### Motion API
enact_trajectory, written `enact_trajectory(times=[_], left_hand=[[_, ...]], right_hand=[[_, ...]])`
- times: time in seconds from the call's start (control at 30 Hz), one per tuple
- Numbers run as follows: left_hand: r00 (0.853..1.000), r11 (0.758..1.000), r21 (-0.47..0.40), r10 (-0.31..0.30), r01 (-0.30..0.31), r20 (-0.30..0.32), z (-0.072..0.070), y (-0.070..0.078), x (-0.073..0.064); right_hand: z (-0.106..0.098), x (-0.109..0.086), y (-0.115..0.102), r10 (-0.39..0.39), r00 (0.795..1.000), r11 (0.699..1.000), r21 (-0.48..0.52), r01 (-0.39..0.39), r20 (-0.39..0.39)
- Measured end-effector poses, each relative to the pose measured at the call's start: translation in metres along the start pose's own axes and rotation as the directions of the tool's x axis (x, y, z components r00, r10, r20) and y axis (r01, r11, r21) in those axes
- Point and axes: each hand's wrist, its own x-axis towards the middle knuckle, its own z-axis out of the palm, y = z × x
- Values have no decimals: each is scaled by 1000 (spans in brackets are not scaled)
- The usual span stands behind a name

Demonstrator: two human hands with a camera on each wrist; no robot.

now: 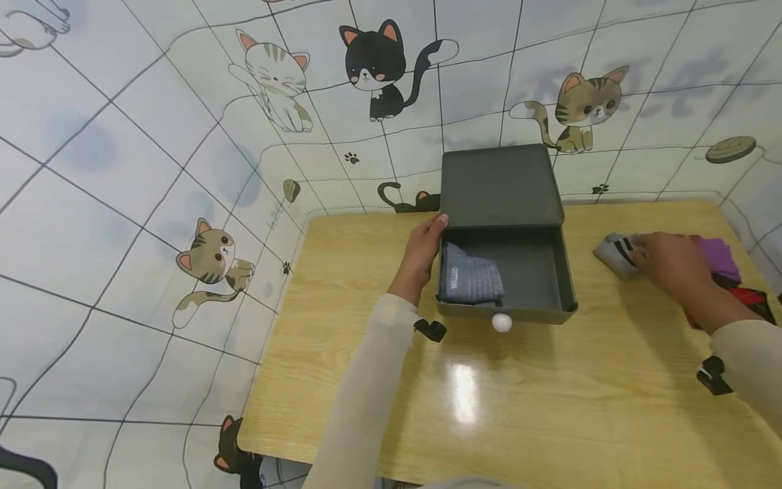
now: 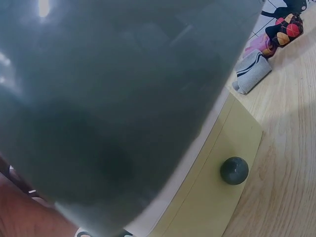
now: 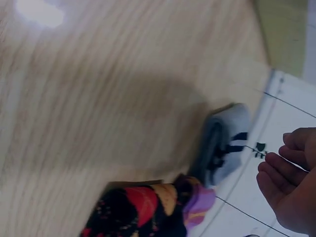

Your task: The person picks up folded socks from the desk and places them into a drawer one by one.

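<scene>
A grey drawer box (image 1: 501,187) stands on the table with its drawer (image 1: 537,272) pulled out. Folded blue-grey socks (image 1: 473,275) lie in the drawer's left part. My left hand (image 1: 421,251) holds the box's left side near the front corner of its top; some fingers are hidden. Over at the right, my right hand (image 1: 675,265) hovers by the folded grey socks (image 1: 613,255) with dark stripes. In the right wrist view its fingers are loosely bent with nothing between them, apart from those grey socks (image 3: 229,143).
Purple socks (image 1: 721,259) and red-and-black patterned socks (image 1: 751,299) lie beyond the right hand. A round knob (image 1: 501,322) sticks out from the drawer front. Behind the wooden table (image 1: 342,272) rises a wall covering (image 1: 470,102) printed with cats.
</scene>
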Motion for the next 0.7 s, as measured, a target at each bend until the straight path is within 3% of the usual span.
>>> enact_trajectory(times=[0.13, 0.3, 0.37, 0.43, 0.6, 0.7], left_hand=[[1000, 1000, 13, 3, -3, -3, -1, -2, 0], [1000, 1000, 15, 21, -21, -12, 0, -1, 0], [1000, 1000, 20, 22, -22, -14, 0, 0, -1], [1000, 999, 31, 17, -16, -15, 1, 1, -2], [1000, 998, 65, 6, -4, -21, 0, 0, -2], [1000, 997, 79, 9, -7, -21, 1, -1, -2]], right_hand=[[27, 8, 17, -133, 989, 987, -94, 127, -60], [56, 15, 27, -326, 922, 932, -232, 277, -209], [63, 15, 32, -343, 914, 925, -247, 289, -217], [67, 15, 36, -338, 919, 927, -243, 287, -202], [71, 17, 44, -254, 962, 955, -185, 233, -97], [71, 18, 48, -214, 976, 968, -145, 206, -38]])
